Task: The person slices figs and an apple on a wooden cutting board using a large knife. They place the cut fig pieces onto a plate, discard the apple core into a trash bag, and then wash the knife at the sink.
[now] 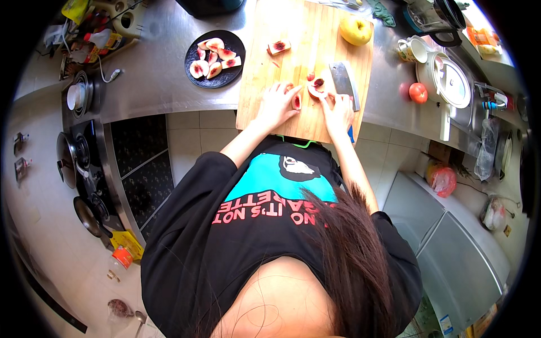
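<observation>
On a wooden cutting board (291,40), my left hand (274,105) grips a peach wedge (297,102) with a red inner side. My right hand (339,113) has its thumb and fingertips on the edge of another peach piece (316,90), which has dark red matter by it. A cleaver (343,80) lies flat just beyond and beside my right hand; most of its handle is hidden by that hand. Farther up the board sits one more cut peach piece (279,47). A black plate (215,81) to the left carries several peach wedges (213,55).
A yellow apple-like fruit (355,30) sits at the board's far right corner. Right of the board are a tomato (418,93), a cup (413,51), a white lidded pot (454,84) and a blender (433,19). The board overhangs the steel counter's (148,84) front edge. A stove (91,169) stands left.
</observation>
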A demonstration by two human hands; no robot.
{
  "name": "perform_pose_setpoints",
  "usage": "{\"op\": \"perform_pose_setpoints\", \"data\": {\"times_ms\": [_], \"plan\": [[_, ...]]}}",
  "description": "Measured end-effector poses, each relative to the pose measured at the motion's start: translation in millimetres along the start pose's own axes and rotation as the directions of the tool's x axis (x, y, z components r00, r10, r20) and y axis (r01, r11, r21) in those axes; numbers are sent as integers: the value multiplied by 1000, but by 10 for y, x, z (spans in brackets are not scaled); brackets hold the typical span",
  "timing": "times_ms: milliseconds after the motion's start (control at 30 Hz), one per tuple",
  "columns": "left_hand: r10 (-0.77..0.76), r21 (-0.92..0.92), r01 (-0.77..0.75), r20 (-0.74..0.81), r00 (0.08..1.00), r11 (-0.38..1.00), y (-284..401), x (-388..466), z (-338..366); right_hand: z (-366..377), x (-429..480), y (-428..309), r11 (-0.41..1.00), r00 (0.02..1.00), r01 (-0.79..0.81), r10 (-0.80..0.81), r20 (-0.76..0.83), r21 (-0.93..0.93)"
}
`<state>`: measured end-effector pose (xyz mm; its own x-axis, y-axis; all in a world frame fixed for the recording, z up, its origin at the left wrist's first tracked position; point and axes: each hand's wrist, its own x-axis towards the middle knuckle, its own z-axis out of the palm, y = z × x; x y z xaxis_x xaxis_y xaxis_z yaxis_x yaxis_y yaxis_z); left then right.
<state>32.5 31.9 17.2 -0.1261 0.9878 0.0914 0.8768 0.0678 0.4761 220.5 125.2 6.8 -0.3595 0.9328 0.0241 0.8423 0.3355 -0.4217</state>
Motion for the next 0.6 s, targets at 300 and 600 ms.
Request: {"op": "perform_pose_setpoints", "data": {"times_ms": [300, 600], "plan": [[-22, -48, 17, -116, 993, 999, -179, -41, 188, 117, 10, -107, 945, 996, -63, 42, 73, 320], [18, -167, -45, -161, 987, 985, -161, 2, 221, 270, -66, -154, 979, 999, 30, -35, 22, 203]]}}
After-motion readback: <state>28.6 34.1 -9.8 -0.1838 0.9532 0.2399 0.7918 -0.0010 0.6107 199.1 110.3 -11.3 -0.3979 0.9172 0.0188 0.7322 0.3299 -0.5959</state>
